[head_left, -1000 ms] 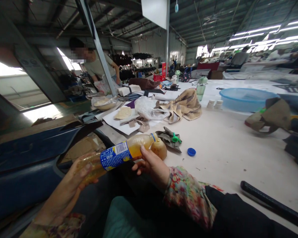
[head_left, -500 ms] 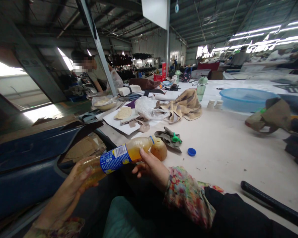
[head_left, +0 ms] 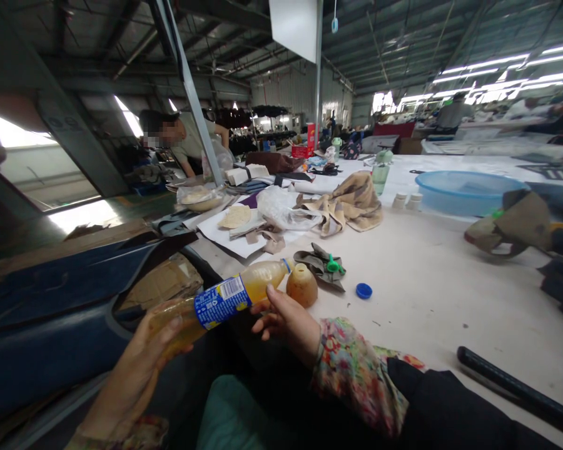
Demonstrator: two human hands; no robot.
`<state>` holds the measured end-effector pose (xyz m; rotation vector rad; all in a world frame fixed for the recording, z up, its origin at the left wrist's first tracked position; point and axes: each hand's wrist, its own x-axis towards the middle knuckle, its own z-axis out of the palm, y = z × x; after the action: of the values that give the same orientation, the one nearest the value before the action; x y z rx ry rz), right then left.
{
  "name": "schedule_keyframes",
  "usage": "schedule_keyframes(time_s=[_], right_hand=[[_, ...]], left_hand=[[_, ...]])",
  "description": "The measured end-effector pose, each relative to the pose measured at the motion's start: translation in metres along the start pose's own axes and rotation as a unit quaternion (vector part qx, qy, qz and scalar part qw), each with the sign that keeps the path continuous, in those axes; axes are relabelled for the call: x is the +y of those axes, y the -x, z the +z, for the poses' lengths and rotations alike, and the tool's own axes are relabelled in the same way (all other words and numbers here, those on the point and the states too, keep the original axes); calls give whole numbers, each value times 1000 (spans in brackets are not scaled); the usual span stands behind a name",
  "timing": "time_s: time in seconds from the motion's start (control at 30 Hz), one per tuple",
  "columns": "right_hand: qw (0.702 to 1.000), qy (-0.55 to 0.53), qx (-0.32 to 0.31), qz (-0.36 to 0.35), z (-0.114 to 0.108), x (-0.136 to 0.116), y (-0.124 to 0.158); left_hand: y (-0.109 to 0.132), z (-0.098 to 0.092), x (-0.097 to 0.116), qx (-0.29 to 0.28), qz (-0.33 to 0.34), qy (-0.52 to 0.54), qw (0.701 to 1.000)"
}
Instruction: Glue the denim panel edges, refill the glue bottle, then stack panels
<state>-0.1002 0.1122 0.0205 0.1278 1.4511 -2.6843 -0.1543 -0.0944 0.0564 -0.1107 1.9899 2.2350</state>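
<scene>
My left hand [head_left: 136, 369] grips the base of a plastic bottle [head_left: 225, 297] with a blue label and yellowish liquid, held tilted, its open mouth touching the top of a small amber squeeze bottle [head_left: 302, 285] that stands on the white table [head_left: 426, 281]. My right hand [head_left: 286, 319] holds the big bottle's neck from below, fingers curled, right beside the small bottle. A blue cap [head_left: 364, 290] lies on the table to the right of the small bottle.
A grey cloth with a green nozzle [head_left: 326, 262] lies behind the small bottle. Farther back are paper pieces, a clear bag [head_left: 281, 209], a tan cloth [head_left: 351, 203] and a blue basin [head_left: 464, 187]. A black bar [head_left: 511, 387] lies near right. Another person [head_left: 187, 140] bends over at far left.
The tilted bottle stays at the small bottle's mouth, both hands nearly still. The view shifted slightly. The person in the background has moved a little to the right.
</scene>
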Motion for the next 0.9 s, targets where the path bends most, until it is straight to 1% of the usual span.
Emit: schedule_keyframes(time_s=[0.1,0.2,0.27,0.3,0.37,0.43,0.47,0.53,0.6,0.63,0.67,0.73,0.8,0.83,0.9], right_hand=[[1000,10,-9,11,2,-2,3],[998,37,-29,43,4,-3,4],[992,82,-60,78,5,-4,5],[985,113,-87,97,6,-4,5],[961,183,-167,125,7,-7,10],[923,267,-243,130,9,-13,19],[901,320,-266,123,10,-18,26],[847,443,-276,96,10,-35,43],[784,555,-266,77,5,-57,60],[757,595,-260,77,0,-69,68],[737,625,-245,79,-8,-82,75],[717,668,-186,69,-28,-107,87],[700,707,-97,36,-54,-129,94],[689,722,-54,25,-68,-137,97],[657,753,26,29,-96,-147,99]], left_hand=[[-1,2,-4,-3,28,-52,998],[0,8,-2,-11,48,-48,998],[1,15,3,-21,68,-36,997],[2,20,7,-27,79,-26,996],[3,30,17,-43,107,-3,993],[3,43,31,-66,144,23,987],[3,50,40,-77,162,40,983],[2,65,59,-105,196,81,972],[2,78,81,-130,229,127,956],[2,83,93,-135,247,147,948],[3,88,104,-138,267,163,940],[3,94,123,-144,302,180,925],[4,96,132,-154,321,183,916],[4,96,132,-161,320,180,916],[4,93,124,-167,297,175,924]])
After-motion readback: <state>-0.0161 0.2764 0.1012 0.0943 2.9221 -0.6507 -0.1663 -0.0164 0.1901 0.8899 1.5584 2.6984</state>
